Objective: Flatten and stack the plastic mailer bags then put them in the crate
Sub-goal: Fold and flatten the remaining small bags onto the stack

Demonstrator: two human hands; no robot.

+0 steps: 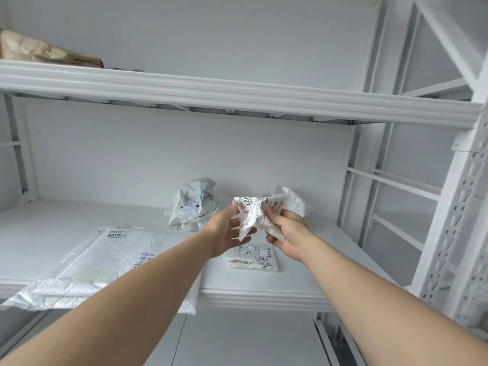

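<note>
Nearest us, a flat stack of large mailers overhangs the front edge of the shelf, probably the pile being built. Its label carries a four-digit number, upside down to us and not surely legible. A little back from that edge lies a small flattened mailer, its label reading 4021.

Above the shelf's middle, both hands hold a crumpled mailer. Our left hand pinches one corner with its other fingers spread loose. Our right hand curls round the opposite side, so we judge it is being pulled open to flatten. It shows "021".

At the shelf's back wait a crumpled heap and a clear bag. No crate shows.
</note>
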